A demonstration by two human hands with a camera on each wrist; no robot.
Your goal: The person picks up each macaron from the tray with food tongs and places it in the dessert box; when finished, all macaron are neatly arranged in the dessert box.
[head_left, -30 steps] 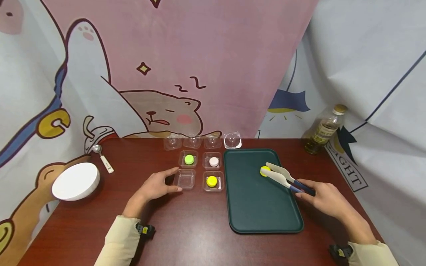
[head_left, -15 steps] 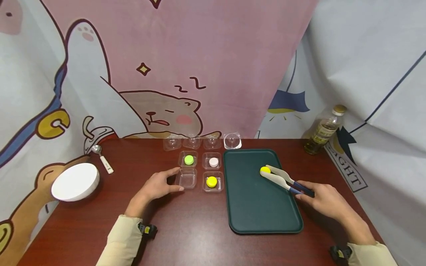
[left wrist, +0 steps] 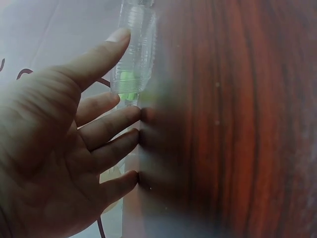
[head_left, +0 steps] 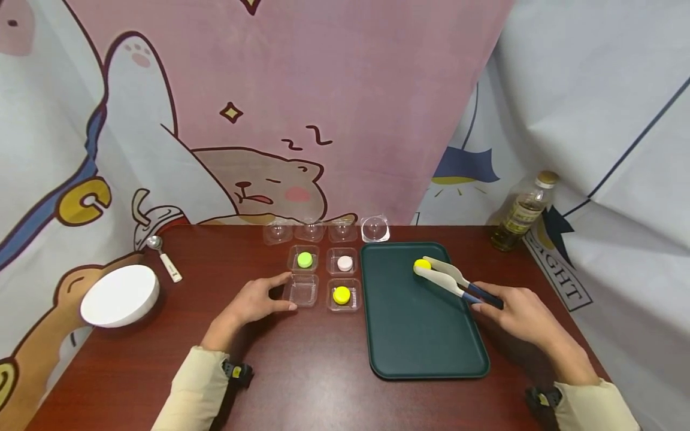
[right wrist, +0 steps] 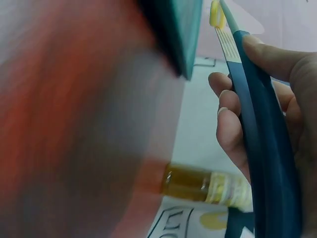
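Note:
My right hand (head_left: 520, 314) grips a pair of tongs (head_left: 444, 281) with pale tips and blue handles. Between the tips sits a yellow macaron (head_left: 422, 266), held over the dark green tray (head_left: 426, 335); the right wrist view shows this macaron (right wrist: 217, 14) between the tips too. On the left, my left hand (head_left: 253, 305) has its fingers extended, thumb and index finger at the near and far left corners of an empty clear plastic box (head_left: 303, 290). Beside it, another clear box holds a yellow macaron (head_left: 341, 295). Behind are boxes with a green macaron (head_left: 305, 259) and a pale pink macaron (head_left: 345, 263).
Several clear domed lids (head_left: 375, 228) line the table's back edge. At the left are a white bowl (head_left: 121, 296) and a small scoop (head_left: 168, 263). An oil bottle (head_left: 520, 215) stands at the back right corner. Printed cloth hangs behind the table.
The tongs have moved up and slightly left with the yellow macaron in their tips. The empty box shifted a little right beside my left hand, which has stayed nearly in place.

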